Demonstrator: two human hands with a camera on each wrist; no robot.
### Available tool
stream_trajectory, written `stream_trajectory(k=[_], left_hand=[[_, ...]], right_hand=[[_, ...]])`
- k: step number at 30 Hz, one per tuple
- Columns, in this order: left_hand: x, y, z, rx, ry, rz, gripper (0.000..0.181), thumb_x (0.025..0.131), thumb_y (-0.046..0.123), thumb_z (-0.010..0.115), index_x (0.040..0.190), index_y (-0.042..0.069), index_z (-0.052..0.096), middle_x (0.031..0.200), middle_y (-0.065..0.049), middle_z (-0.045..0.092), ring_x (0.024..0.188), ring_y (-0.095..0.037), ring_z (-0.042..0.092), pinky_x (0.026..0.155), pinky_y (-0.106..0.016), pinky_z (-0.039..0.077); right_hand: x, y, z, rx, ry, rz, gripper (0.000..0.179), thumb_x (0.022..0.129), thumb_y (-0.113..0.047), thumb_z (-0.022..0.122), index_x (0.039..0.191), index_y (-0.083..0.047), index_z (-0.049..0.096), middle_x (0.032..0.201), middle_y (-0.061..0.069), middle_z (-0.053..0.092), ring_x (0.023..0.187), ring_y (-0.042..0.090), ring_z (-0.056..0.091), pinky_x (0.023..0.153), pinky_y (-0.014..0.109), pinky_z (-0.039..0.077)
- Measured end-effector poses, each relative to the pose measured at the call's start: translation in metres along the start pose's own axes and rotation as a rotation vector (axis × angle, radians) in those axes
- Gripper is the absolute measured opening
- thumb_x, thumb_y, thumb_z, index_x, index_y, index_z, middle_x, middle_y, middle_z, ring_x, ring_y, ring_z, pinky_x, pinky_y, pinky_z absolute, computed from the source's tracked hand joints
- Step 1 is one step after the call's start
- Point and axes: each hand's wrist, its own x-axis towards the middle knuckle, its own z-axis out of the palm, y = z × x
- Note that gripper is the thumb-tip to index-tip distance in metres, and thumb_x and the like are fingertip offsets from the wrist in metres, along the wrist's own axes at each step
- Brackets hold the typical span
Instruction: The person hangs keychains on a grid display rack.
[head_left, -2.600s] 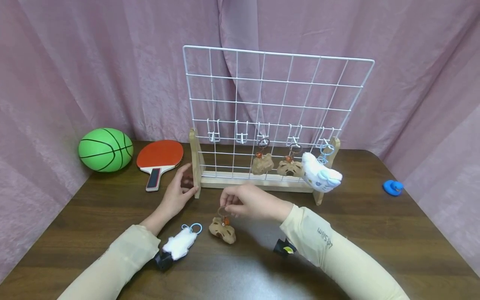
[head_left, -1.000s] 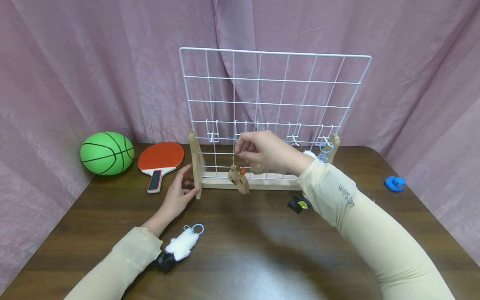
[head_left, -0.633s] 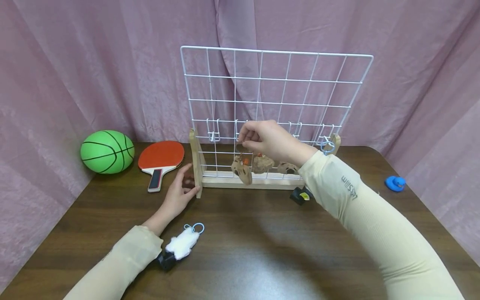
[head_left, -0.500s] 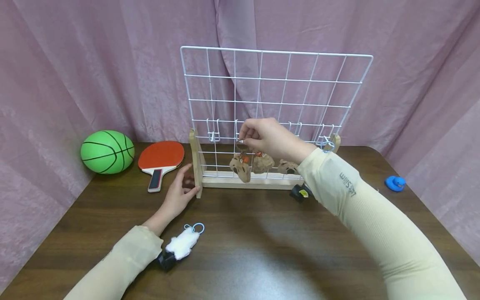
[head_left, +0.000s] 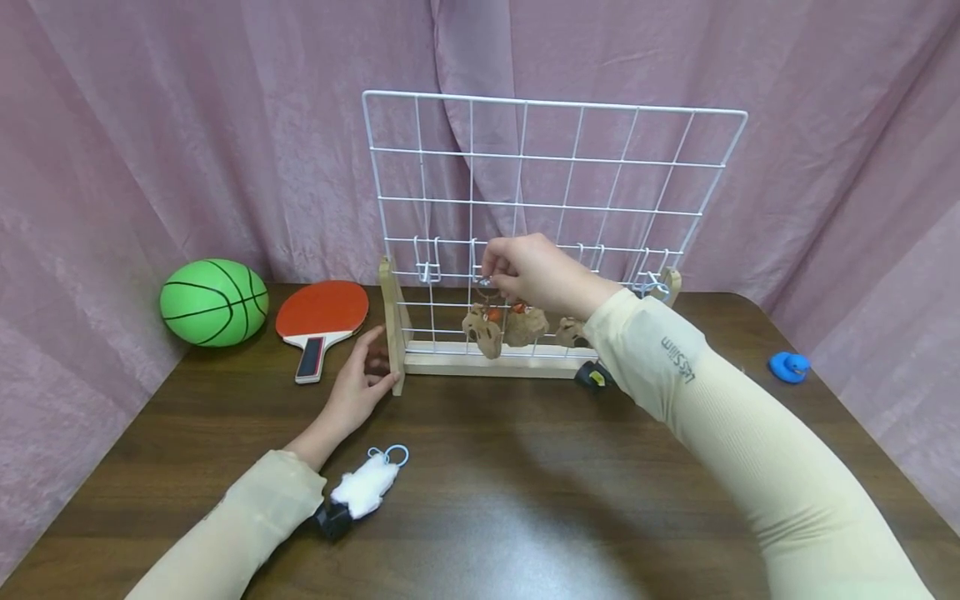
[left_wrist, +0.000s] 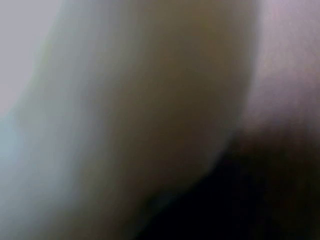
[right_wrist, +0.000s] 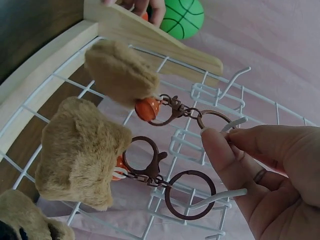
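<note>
My right hand pinches the metal ring of a brown plush keychain at the white grid rack. In the right wrist view the ring overlaps the tip of a hook; whether it is threaded on, I cannot tell. The plush dangles below with an orange bell. Beside it, another brown plush hangs from its own hook. My left hand grips the left wooden leg of the rack. The left wrist view is blurred.
A white plush keychain lies by the left sleeve. A third brown plush and a blue ring hang farther right, partly hidden by my right arm. A green ball, red paddle and blue duck sit around.
My right hand has lifted the brown plush keychain from the tabletop to the second hook from the left, lately shifting only slightly. My left hand has stayed at the rack's leg.
</note>
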Motion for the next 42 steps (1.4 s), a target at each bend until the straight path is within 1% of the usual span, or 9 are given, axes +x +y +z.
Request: stream_trajectory(k=[4,9,13,14,20,22,28,38,42], left_hand=[[0.0,0.004,-0.001,0.001,0.002,0.008,0.072,0.084,-0.01,0.065,0.145,-0.001,0.028,0.118,-0.03,0.053,0.101,-0.041,0.06,0.072,-0.026,0.056],[0.004,-0.009,-0.001,-0.003,0.003,0.018,0.073,0.085,-0.006,0.067,0.146,0.005,0.029,0.119,-0.026,0.054,0.101,-0.036,0.06,0.073,-0.023,0.055],[0.005,-0.016,-0.001,-0.018,0.005,0.033,0.073,0.084,-0.006,0.067,0.146,0.007,0.03,0.118,-0.025,0.055,0.101,-0.036,0.06,0.072,-0.022,0.055],[0.003,-0.011,-0.002,-0.018,0.004,0.031,0.073,0.084,-0.007,0.067,0.145,0.006,0.03,0.118,-0.026,0.054,0.101,-0.037,0.06,0.072,-0.022,0.056],[0.002,-0.007,-0.003,-0.008,0.003,0.019,0.073,0.085,-0.007,0.066,0.146,0.003,0.028,0.12,-0.027,0.053,0.102,-0.038,0.06,0.073,-0.025,0.056],[0.004,-0.014,-0.002,-0.008,0.007,0.038,0.073,0.085,-0.005,0.067,0.146,0.005,0.028,0.119,-0.026,0.054,0.101,-0.036,0.06,0.072,-0.022,0.056],[0.004,-0.017,-0.001,0.001,0.009,0.057,0.072,0.085,-0.006,0.066,0.146,0.005,0.029,0.118,-0.025,0.055,0.099,-0.037,0.06,0.071,-0.02,0.055],[0.004,-0.016,0.001,-0.024,0.013,0.029,0.073,0.085,-0.005,0.067,0.147,0.006,0.029,0.119,-0.025,0.054,0.102,-0.036,0.06,0.07,-0.015,0.053],[0.002,-0.007,0.001,-0.023,0.006,0.009,0.073,0.085,-0.007,0.066,0.146,0.003,0.028,0.119,-0.027,0.053,0.102,-0.038,0.059,0.071,-0.014,0.052]], right_hand=[[0.002,0.001,0.0,-0.002,-0.009,0.005,0.011,0.093,-0.003,0.055,0.102,-0.003,0.062,0.088,0.012,0.069,0.073,0.02,0.065,0.069,0.026,0.056],[0.004,0.002,0.001,0.005,-0.012,0.004,0.012,0.093,-0.002,0.056,0.103,-0.001,0.061,0.089,0.013,0.068,0.073,0.022,0.065,0.068,0.026,0.056],[0.005,0.003,0.002,-0.015,-0.004,-0.012,0.012,0.092,-0.003,0.056,0.102,-0.003,0.062,0.087,0.011,0.068,0.072,0.021,0.064,0.07,0.027,0.055],[0.005,0.004,0.002,-0.024,0.002,-0.016,0.012,0.092,-0.003,0.056,0.102,-0.003,0.062,0.088,0.011,0.069,0.074,0.021,0.065,0.073,0.028,0.055],[0.004,0.004,0.001,-0.05,0.022,-0.031,0.012,0.091,-0.005,0.059,0.102,-0.005,0.064,0.098,0.011,0.071,0.093,0.023,0.066,0.087,0.033,0.054],[0.002,0.004,-0.001,-0.041,0.035,-0.027,0.013,0.091,-0.006,0.06,0.103,-0.004,0.064,0.099,0.01,0.071,0.094,0.022,0.066,0.088,0.033,0.054],[-0.003,-0.001,-0.008,-0.012,0.094,-0.017,0.013,0.091,-0.008,0.062,0.103,-0.006,0.064,0.098,0.009,0.07,0.093,0.021,0.066,0.09,0.033,0.053],[-0.01,-0.011,-0.015,0.064,0.183,-0.069,0.014,0.091,-0.011,0.063,0.105,-0.007,0.066,0.099,0.007,0.07,0.089,0.018,0.065,0.087,0.031,0.052],[-0.015,-0.012,-0.013,0.08,0.219,-0.09,0.014,0.092,-0.012,0.062,0.105,-0.008,0.066,0.097,0.005,0.07,0.088,0.017,0.064,0.084,0.03,0.052]])
